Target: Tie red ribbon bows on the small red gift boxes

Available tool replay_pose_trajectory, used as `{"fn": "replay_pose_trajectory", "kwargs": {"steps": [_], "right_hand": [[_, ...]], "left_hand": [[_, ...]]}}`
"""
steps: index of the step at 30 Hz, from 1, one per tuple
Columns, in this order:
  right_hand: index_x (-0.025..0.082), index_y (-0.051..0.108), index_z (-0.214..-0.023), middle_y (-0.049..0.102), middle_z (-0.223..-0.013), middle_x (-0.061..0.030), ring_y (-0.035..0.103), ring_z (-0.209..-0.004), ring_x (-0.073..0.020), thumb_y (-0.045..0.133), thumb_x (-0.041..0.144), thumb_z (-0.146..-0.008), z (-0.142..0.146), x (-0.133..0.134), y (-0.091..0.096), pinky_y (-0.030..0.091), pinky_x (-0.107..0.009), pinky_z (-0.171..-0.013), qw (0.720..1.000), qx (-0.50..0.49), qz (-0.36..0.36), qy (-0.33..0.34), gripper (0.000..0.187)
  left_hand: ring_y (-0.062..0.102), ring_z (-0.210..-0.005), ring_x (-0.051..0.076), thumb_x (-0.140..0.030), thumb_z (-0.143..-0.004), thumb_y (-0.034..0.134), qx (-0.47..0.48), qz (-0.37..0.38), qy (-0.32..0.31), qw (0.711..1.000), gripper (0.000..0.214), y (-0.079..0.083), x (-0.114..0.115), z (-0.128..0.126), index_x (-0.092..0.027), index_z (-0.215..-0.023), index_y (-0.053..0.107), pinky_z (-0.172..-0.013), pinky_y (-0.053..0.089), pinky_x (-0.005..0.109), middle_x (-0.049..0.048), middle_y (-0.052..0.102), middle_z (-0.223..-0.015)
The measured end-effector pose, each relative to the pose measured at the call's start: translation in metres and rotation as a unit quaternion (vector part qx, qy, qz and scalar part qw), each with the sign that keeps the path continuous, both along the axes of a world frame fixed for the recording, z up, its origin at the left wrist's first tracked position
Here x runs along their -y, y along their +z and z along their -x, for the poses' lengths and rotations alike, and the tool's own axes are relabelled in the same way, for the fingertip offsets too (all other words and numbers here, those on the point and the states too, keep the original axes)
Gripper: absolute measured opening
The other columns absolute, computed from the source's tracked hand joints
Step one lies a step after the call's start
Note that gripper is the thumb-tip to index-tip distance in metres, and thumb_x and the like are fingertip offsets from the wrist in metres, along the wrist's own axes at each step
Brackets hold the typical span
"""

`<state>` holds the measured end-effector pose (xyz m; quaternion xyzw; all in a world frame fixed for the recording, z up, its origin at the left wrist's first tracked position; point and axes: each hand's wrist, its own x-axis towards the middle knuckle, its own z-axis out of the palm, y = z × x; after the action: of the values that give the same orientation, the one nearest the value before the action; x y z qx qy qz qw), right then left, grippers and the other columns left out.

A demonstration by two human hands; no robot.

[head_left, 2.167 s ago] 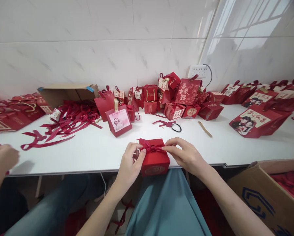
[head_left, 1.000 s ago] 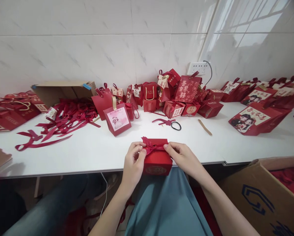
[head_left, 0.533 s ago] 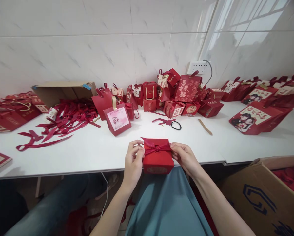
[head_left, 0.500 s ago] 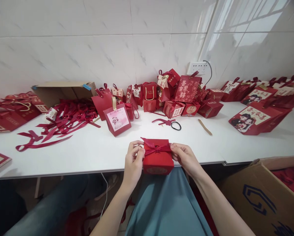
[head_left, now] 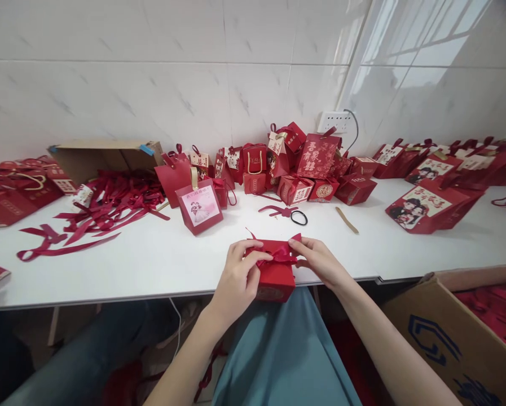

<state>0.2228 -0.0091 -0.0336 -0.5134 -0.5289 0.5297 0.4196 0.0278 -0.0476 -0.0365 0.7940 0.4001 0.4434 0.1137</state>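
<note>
A red gift box (head_left: 273, 277) rests at the table's front edge, just above my lap. A dark red ribbon (head_left: 281, 255) crosses its top and is looped at the middle. My left hand (head_left: 240, 276) reaches over the box's left side, its fingertips closed on the ribbon near the knot. At the box's upper right corner, my right hand (head_left: 322, 262) pinches the ribbon's end between thumb and fingers. A thin ribbon tip sticks up behind my left fingers. What lies under the left fingers is partly hidden.
Behind are a box with a couple picture (head_left: 199, 207), a black hair tie (head_left: 299, 217) and a tan strip (head_left: 346, 220). Loose ribbons (head_left: 121, 197) spill from a carton (head_left: 109, 148) at left. A large cardboard box (head_left: 443, 338) stands at right; someone's leg (head_left: 79, 361) shows below left.
My left hand has moved right, from the ribbon's left end onto the knot. My right hand has brought its ribbon end slightly up and left. A loop now shows at the middle.
</note>
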Motion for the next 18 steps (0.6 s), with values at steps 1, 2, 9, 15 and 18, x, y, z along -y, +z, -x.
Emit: {"fn": "replay_pose_trajectory", "kwargs": {"steps": [1, 2, 9, 15, 18], "right_hand": [[0.017, 0.053, -0.061, 0.053, -0.059, 0.0009, 0.047, -0.056, -0.0116, 0.063, 0.057, -0.065, -0.002, -0.002, 0.004, 0.038, -0.025, -0.053, 0.999, 0.045, -0.022, -0.021, 0.041], [0.018, 0.050, -0.057, 0.048, -0.053, 0.0030, 0.042, -0.052, -0.0102, 0.062, 0.056, -0.066, -0.005, -0.003, 0.009, 0.034, -0.024, -0.051, 0.994, 0.089, -0.049, -0.040, 0.041], [0.018, 0.053, -0.063, 0.050, -0.060, 0.0029, 0.044, -0.057, -0.0110, 0.055, 0.045, -0.076, 0.008, -0.026, 0.035, 0.035, -0.024, -0.056, 0.968, 0.155, -0.198, 0.013, 0.030], [0.017, 0.058, -0.074, 0.064, -0.078, -0.0049, 0.057, -0.071, -0.0165, 0.057, 0.031, -0.075, 0.003, -0.039, 0.018, 0.043, -0.030, -0.067, 0.950, 0.248, -0.176, -0.065, 0.015], [0.018, 0.059, -0.076, 0.065, -0.077, -0.0048, 0.059, -0.071, -0.0171, 0.051, 0.041, -0.081, -0.009, -0.011, 0.018, 0.045, -0.030, -0.066, 0.954, 0.229, -0.184, -0.052, 0.026]], "left_hand": [[0.047, -0.108, 0.019, 0.002, -0.080, 0.038, -0.008, 0.004, -0.003, 1.000, 0.038, 0.001, 0.000, 0.000, -0.023, -0.097, 0.061, -0.094, 0.044, 0.038, 0.0053, 0.052, -0.111], [0.046, -0.109, 0.019, 0.003, -0.080, 0.038, -0.013, 0.008, -0.005, 1.000, 0.039, 0.002, 0.000, 0.000, -0.023, -0.098, 0.062, -0.094, 0.044, 0.039, 0.0055, 0.052, -0.111], [0.047, -0.110, 0.020, 0.001, -0.080, 0.039, -0.003, 0.029, -0.004, 1.000, 0.041, 0.002, -0.002, 0.000, -0.024, -0.099, 0.065, -0.096, 0.044, 0.041, 0.0054, 0.053, -0.112], [0.048, -0.111, 0.019, -0.001, -0.081, 0.039, 0.017, 0.064, -0.009, 0.998, 0.040, 0.002, -0.001, 0.002, -0.024, -0.098, 0.066, -0.098, 0.043, 0.040, 0.0050, 0.053, -0.113], [0.049, -0.111, 0.019, -0.004, -0.082, 0.040, 0.054, 0.099, -0.012, 0.994, 0.036, 0.004, -0.001, 0.004, -0.024, -0.099, 0.065, -0.098, 0.042, 0.039, 0.0052, 0.054, -0.113]]}}
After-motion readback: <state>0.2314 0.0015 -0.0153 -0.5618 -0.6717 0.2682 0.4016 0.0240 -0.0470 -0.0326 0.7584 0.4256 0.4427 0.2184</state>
